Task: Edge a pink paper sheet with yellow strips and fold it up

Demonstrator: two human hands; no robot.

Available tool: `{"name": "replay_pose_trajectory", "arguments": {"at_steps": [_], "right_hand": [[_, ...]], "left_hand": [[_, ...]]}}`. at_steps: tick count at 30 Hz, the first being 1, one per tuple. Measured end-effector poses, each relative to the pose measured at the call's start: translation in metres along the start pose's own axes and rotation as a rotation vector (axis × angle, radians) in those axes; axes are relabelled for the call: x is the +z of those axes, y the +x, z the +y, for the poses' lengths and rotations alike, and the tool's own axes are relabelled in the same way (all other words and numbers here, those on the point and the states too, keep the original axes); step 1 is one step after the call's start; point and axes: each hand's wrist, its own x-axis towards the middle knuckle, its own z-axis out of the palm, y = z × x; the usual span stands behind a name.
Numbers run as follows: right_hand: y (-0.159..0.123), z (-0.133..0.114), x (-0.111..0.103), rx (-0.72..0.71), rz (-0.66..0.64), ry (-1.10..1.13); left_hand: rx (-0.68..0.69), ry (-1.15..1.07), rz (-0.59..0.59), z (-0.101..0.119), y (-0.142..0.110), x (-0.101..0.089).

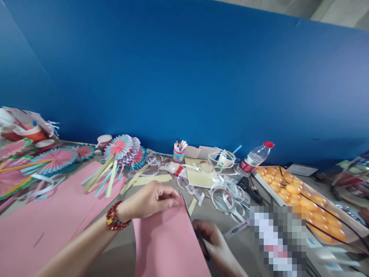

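My left hand [154,200], wearing a red bead bracelet, grips the far end of a pink sheet of paper [170,242] between thumb and fingers. The sheet hangs toward me with a slight curve. My right hand [211,242] is closed around the dark handles of a pair of scissors [203,244]. Their blades run along the right edge of the sheet, close to my left fingertips; whether they are apart I cannot tell. Left of my forearm lies a larger pink sheet [57,215] on the table.
Pleated paper fans [119,148] with streamers sit at the left. Paper strips and tape rolls [222,199] clutter the middle, near a pen cup [178,154]. A plastic bottle [255,158] stands tilted beside a tray of orange balls [291,188] crossed by black cables. A blue wall [184,77] closes the back.
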Motion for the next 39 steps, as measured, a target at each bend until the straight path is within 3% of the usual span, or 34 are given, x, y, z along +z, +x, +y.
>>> {"name": "replay_pose_trajectory", "arguments": {"at_steps": [39], "right_hand": [[0.002,0.0018,-0.002,-0.102,-0.025,-0.158]], "left_hand": [[0.006,-0.015,-0.002,-0.003,-0.0005,0.0016]]}}
